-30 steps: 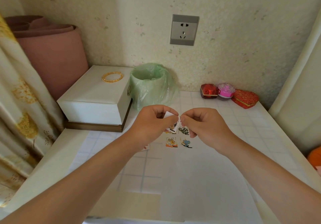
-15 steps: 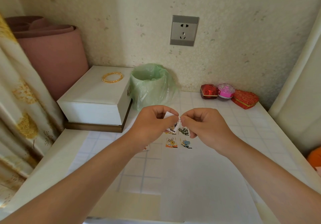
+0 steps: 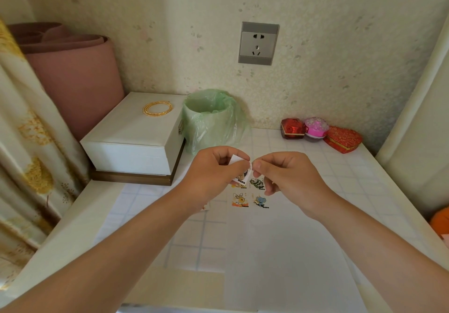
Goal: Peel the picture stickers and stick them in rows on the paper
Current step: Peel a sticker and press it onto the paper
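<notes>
1. Your left hand (image 3: pixel 213 174) is raised — fingers curled, pinching a small sticker (image 3: pixel 241 176).
2. Your right hand (image 3: pixel 288 179) pinches its edge with thumb and finger.
3. Both hands are held out in front of you, almost touching.

Two hands on one small white-backed picture sticker (image 3: pixel 240 176), over the paper.
Left hand (image 3: pixel 213 171) grips its body; right hand (image 3: pixel 286 174) pinches the curled edge at its 3 o'clock. At 6 o'clock beneath, four cartoon stickers (image 3: pixel 239 199) in two rows on the white paper sheet (image 3: pixel 279 252); green-bagged bin (image 3: pixel 209 120) at 12 o'clock.

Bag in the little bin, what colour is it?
The bag is pale see-through green, clearest in the head view.
</notes>
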Tool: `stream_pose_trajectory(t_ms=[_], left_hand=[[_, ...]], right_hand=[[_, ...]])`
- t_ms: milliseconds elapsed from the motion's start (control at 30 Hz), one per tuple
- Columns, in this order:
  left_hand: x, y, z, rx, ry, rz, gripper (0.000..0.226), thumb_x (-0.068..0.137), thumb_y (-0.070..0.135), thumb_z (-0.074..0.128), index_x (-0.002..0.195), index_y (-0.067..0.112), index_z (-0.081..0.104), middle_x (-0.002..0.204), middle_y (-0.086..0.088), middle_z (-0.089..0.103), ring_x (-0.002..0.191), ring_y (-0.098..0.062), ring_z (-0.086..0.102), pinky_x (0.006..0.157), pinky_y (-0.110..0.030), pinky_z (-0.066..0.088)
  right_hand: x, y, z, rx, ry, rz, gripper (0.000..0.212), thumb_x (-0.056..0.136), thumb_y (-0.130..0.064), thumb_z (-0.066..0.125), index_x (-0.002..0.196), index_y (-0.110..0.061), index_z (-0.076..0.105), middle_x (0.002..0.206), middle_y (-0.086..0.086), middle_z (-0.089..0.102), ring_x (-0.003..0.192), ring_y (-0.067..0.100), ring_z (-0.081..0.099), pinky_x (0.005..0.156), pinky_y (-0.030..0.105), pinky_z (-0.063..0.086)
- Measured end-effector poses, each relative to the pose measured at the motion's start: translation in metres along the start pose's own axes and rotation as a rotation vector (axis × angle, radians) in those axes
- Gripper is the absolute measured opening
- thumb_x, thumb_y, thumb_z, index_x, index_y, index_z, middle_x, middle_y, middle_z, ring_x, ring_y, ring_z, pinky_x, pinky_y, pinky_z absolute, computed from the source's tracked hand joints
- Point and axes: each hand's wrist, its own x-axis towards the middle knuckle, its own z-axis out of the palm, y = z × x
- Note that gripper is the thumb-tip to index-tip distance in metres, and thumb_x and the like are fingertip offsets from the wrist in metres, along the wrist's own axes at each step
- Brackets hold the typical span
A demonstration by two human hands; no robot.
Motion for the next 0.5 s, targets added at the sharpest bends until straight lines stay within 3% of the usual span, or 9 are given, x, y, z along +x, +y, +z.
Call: stream_pose_trajectory(t_ms=[133,367,500], left_hand=[[-0.0003,-0.0002,0.0014,0.000,-0.001,0.005,0.009,0.087,0.006,0.070,0.095,0.007,0.075,0.083,-0.012,0.075,0.069,-0.011,0.066,0.065,-0.018,0.055],[-0.0003,-0.0002,0.0025,-0.004,-0.011,0.013,0.010,0.087,0.008,0.070,0.096,0.007,0.075,0.086,-0.011,0.075,0.072,-0.011,0.068,0.067,-0.020,0.057],[-0.0005,0.0008,0.0036,-0.005,-0.010,0.011,0.010,0.087,0.006,0.070,0.096,0.006,0.075,0.087,-0.012,0.075,0.072,-0.011,0.068,0.066,-0.019,0.056]], right_hand=[[-0.0013,0.0002,0.0003,-0.091,0.035,-0.010,0.016,0.092,-0.017,0.068,0.079,-0.014,0.077,0.052,0.001,0.060,0.051,0.015,0.055,0.062,0.032,0.054],[-0.0028,-0.0001,0.0022,-0.163,0.027,-0.041,0.022,0.095,-0.015,0.059,0.079,-0.014,0.075,0.054,0.009,0.060,0.053,0.016,0.055,0.066,0.048,0.056],[-0.0027,-0.0013,0.0030,-0.154,0.037,-0.038,0.022,0.094,-0.011,0.058,0.079,-0.011,0.074,0.052,0.006,0.058,0.052,0.015,0.054,0.060,0.032,0.051]])
